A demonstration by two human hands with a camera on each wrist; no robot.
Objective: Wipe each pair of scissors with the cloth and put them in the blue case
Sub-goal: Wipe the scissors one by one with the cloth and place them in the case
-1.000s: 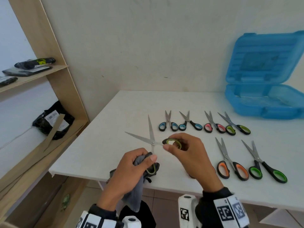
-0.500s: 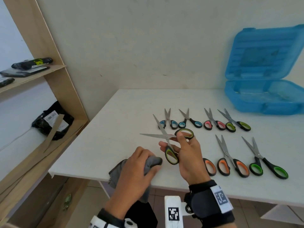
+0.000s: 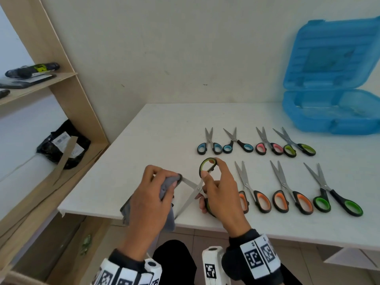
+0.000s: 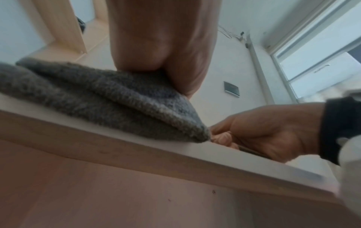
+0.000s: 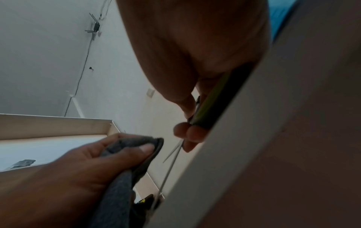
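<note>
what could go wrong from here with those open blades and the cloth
The held scissors are spread wide open, and the left hand pinches the grey cloth at one blade's tip, so a slip might nick a finger. The lower blade points toward the person past the table edge. The right hand grips only the handles.

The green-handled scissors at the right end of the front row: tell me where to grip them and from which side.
Take the green-handled scissors by the two handle loops, coming from the near table edge. The loops point toward the person, and the slightly parted blades point away toward the blue case, so fingers stay off the edges.
</note>
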